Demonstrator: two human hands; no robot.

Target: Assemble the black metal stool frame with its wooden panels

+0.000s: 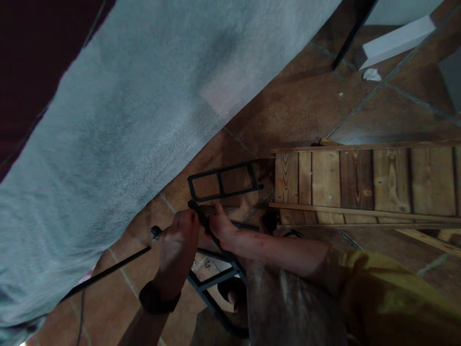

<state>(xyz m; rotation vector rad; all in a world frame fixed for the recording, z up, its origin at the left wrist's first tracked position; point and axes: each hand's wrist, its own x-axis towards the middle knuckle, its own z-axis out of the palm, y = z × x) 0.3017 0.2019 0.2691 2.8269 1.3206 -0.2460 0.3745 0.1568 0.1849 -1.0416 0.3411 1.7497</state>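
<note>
Down low, over the tiled floor (309, 103):
Left hand (179, 240): fingers curled shut around a dark metal bar (201, 218).
Right hand (221, 226): closed on the same bar from the opposite side, thumb on top.
Bar: pinched between both hands, above a black metal frame (223, 180).
Wooden pallet (360, 185): just beside the frame.
Grey rug (126, 120): its edge runs near the hands.

both hands (200, 230) gripping black metal frame (216, 269), perhaps a rod

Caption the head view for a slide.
Both hands, left and right, grip a black metal frame above a tiled floor, beside a wooden pallet and grey rug.
</note>
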